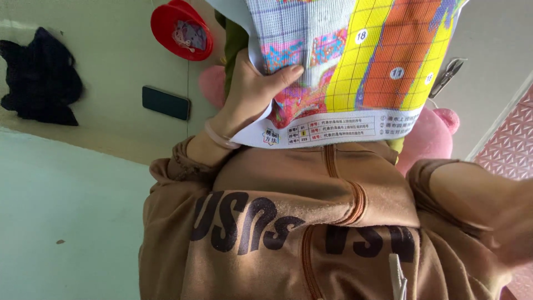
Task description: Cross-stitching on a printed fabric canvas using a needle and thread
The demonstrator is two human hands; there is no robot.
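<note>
Gripping the lower left corner of the colourful gridded cross-stitch cloth (355, 61) in the left hand (250, 91), thumb over its face, above the lap; right hand (513, 222) blurred, grasp unclear; likely mid-stitching, needing a steady, taut cloth next.

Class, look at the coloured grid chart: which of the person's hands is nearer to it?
Left. The left hand grips the chart at its lower edge; the right hand, blurred, is apart at the frame's lower right.

We see a red heart-shaped box (181, 29), a dark phone (165, 102), a black cloth (40, 78), small snips (448, 75) and a pink plush toy (430, 136)
</note>
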